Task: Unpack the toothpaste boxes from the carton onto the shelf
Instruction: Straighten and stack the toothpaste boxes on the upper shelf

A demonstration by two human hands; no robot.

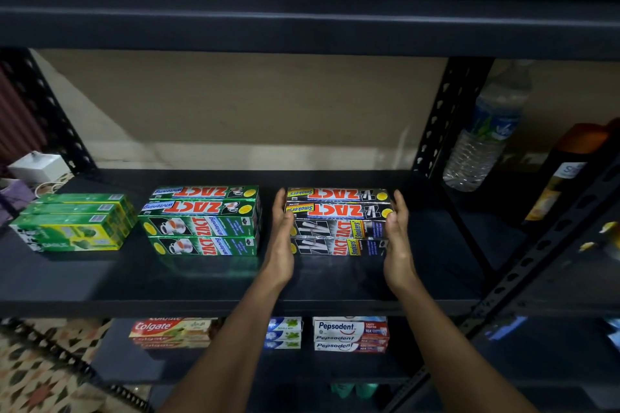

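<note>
A stack of black-and-silver Zact Smokers toothpaste boxes [339, 221] rests on the dark middle shelf [201, 282], right of centre. My left hand [281, 235] presses flat against the stack's left end. My right hand [397, 228] presses against its right end, so the stack is held between both palms. To its left stands a stack of green Zact Whitening boxes [204, 221], and further left a stack of green-and-yellow boxes [73, 225]. The carton is out of view.
A metal upright [443, 117] bounds the shelf bay on the right, with a water bottle [483, 131] and an orange-capped dark bottle [563, 174] beyond. On the lower shelf lie Colgate boxes [171, 332], blue-white boxes [283, 334] and Pepsodent boxes [350, 334]. A white box [38, 168] sits far left.
</note>
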